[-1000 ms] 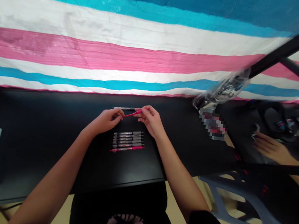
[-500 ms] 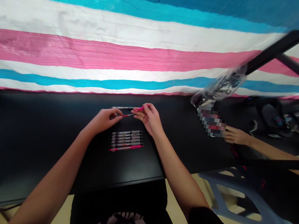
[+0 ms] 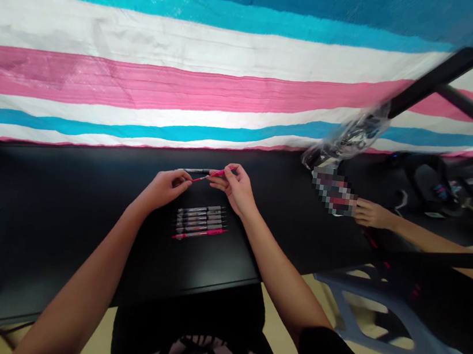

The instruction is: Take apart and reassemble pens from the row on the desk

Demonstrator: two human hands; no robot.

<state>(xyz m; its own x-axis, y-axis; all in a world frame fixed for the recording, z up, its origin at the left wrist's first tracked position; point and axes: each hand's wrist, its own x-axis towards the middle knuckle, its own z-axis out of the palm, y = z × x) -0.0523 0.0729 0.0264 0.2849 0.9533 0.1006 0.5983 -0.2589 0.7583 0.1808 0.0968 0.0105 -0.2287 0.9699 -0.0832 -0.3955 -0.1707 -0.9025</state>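
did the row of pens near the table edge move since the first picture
No: against the table's front edge, the row of pens lies where it did; the whole view has only shifted slightly.

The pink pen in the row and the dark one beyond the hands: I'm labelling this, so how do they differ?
The pink pen shows bright pink; the dark pen, black and grey.
The pink pen lies in the row; the dark pen lies apart.
The pink pen shows whole; the dark pen's right end is hidden at the right hand.
Both lie on the table.
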